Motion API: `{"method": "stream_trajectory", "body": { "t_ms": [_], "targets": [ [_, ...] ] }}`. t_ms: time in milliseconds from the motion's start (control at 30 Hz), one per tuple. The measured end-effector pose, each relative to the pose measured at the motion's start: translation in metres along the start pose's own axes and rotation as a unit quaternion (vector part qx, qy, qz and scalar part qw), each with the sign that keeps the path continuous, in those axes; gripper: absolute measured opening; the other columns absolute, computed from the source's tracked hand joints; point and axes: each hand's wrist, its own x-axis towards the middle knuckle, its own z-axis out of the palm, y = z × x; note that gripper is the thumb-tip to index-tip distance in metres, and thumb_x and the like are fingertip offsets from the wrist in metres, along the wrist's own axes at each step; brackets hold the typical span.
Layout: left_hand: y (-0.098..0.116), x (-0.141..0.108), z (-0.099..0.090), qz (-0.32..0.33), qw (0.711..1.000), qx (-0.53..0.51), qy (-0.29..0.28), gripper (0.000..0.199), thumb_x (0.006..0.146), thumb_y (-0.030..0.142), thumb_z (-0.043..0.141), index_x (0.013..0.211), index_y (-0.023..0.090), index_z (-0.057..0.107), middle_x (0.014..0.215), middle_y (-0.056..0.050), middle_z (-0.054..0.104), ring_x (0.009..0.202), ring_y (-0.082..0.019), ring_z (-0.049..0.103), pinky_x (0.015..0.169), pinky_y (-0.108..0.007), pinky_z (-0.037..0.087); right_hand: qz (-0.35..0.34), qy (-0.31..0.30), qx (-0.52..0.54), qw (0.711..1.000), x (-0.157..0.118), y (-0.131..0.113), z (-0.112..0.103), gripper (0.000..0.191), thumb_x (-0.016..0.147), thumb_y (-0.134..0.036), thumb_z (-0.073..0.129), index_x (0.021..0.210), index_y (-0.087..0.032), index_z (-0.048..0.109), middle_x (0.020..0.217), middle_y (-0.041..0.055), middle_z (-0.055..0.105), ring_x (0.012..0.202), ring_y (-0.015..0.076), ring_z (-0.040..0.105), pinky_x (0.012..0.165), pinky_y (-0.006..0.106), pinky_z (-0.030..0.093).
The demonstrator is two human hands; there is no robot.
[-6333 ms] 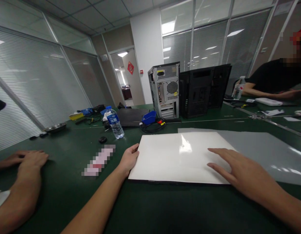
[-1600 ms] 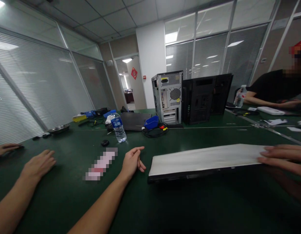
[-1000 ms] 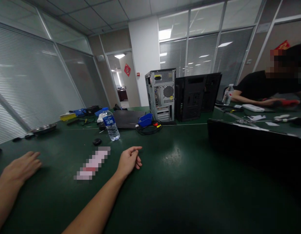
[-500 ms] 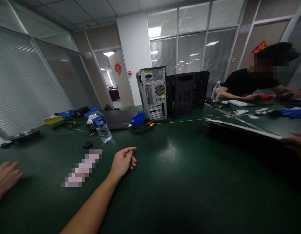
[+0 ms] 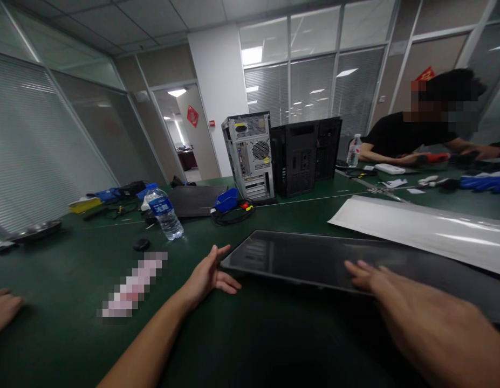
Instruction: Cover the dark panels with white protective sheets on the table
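Note:
A thin, black, glossy flat panel [image 5: 290, 256], which looks like a screen, lies low over the green table in front of me, with dark shadow under its near edge. My left hand [image 5: 211, 275] is at its left corner, thumb and fingers spread apart on either side of the edge; whether it touches firmly is hard to tell. My right hand [image 5: 411, 302] grips the near edge, its fingers lying on the dark face and its thumb hidden. Behind the panel, a glossy white sheet [image 5: 419, 221] reaches to the right border.
Another person's hand [image 5: 5, 310] rests at the left edge. A water bottle [image 5: 166, 213], a black round lid [image 5: 142, 244] and a blurred pink strip [image 5: 134, 285] are left. Computer cases [image 5: 253, 156] stand behind. A co-worker [image 5: 395, 137] leans in at back right.
The dark panel has come leftward into the middle with my right hand, and the white sheet now shows behind it. My left hand has spread its fingers at the panel's corner.

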Motion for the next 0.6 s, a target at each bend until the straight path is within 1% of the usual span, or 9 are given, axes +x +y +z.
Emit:
{"method": "stream_trajectory", "body": {
  "t_ms": [67,133,233,300,333,400,500,567,600],
  "targets": [
    [0.001,0.002,-0.004,-0.011,0.997,-0.051,0.049,0.078,0.093,0.06,0.049,0.153,0.013,0.033,0.112,-0.02,0.073,0.088,-0.03,0.075,0.072,-0.041,0.06,-0.05,-0.022,-0.026,0.998,0.013,-0.025,0.02,0.046,0.09,-0.017,0.046,0.133,-0.025,0.06,0.137,0.0047,0.059,0.112,0.0261,0.065,0.093,0.043,0.056],
    [0.003,0.005,-0.011,0.001,0.99,-0.06,0.128,0.067,0.091,0.041,0.062,0.148,0.012,0.043,0.112,-0.017,0.074,0.09,-0.026,0.074,0.075,-0.033,0.059,-0.09,-0.054,-0.016,0.994,0.026,-0.035,0.036,0.043,0.09,-0.01,0.043,0.124,-0.025,0.064,0.138,0.0034,0.058,0.12,0.0238,0.061,0.1,0.041,0.053],
    [0.006,0.007,-0.021,0.023,0.978,-0.035,0.203,0.073,0.082,0.011,0.066,0.15,0.021,0.041,0.109,-0.011,0.076,0.076,-0.022,0.075,0.068,-0.031,0.059,-0.132,-0.172,0.065,0.974,0.047,-0.019,0.051,0.039,0.095,-0.022,0.05,0.132,-0.026,0.06,0.142,0.0043,0.055,0.129,0.024,0.054,0.106,0.042,0.049],
    [0.008,0.005,-0.024,0.02,0.976,-0.035,0.215,0.082,0.08,0.005,0.063,0.153,0.029,0.034,0.108,-0.01,0.076,0.068,-0.021,0.074,0.063,-0.034,0.06,-0.114,-0.259,0.119,0.952,0.057,0.011,0.056,0.051,0.095,-0.038,0.053,0.145,-0.028,0.048,0.146,0.0056,0.051,0.132,0.0244,0.05,0.107,0.043,0.047],
    [0.009,0.004,-0.025,0.02,0.974,-0.038,0.221,0.084,0.08,0.005,0.062,0.154,0.031,0.032,0.107,-0.009,0.076,0.066,-0.021,0.074,0.063,-0.035,0.06,-0.08,-0.274,0.128,0.95,0.059,0.031,0.058,0.056,0.096,-0.044,0.052,0.149,-0.027,0.043,0.148,0.0063,0.049,0.133,0.0248,0.049,0.108,0.044,0.046],
    [0.011,0.002,-0.024,0.028,0.969,-0.046,0.241,0.082,0.082,0.006,0.06,0.154,0.032,0.031,0.103,-0.009,0.076,0.066,-0.02,0.074,0.064,-0.035,0.061,0.015,-0.237,0.089,0.967,0.056,0.077,0.063,0.054,0.097,-0.045,0.045,0.148,-0.024,0.045,0.149,0.008,0.047,0.137,0.0267,0.045,0.113,0.05,0.038],
    [0.012,0.001,-0.024,0.047,0.962,-0.064,0.259,0.073,0.087,0.009,0.056,0.153,0.028,0.033,0.1,-0.01,0.076,0.07,-0.021,0.074,0.066,-0.036,0.061,0.107,-0.161,-0.036,0.98,0.03,0.153,0.074,0.055,0.097,-0.04,0.04,0.145,-0.015,0.048,0.152,0.0138,0.043,0.144,0.0294,0.032,0.12,0.051,0.023],
    [0.009,0.003,-0.026,0.057,0.962,-0.07,0.256,0.069,0.085,0.008,0.057,0.15,0.024,0.039,0.102,-0.011,0.075,0.073,-0.022,0.074,0.068,-0.036,0.061,0.186,-0.186,-0.093,0.96,0.007,0.195,0.078,0.064,0.095,-0.05,0.04,0.148,-0.013,0.043,0.155,0.0169,0.036,0.146,0.035,0.026,0.116,0.056,0.024],
    [0.007,0.004,-0.027,0.063,0.963,-0.065,0.252,0.069,0.083,0.007,0.058,0.148,0.023,0.043,0.104,-0.011,0.075,0.075,-0.021,0.074,0.069,-0.036,0.06,0.229,-0.205,-0.098,0.947,-0.003,0.212,0.079,0.068,0.095,-0.054,0.038,0.147,-0.01,0.044,0.153,0.0196,0.038,0.143,0.0362,0.03,0.114,0.056,0.027]
  ]
}}
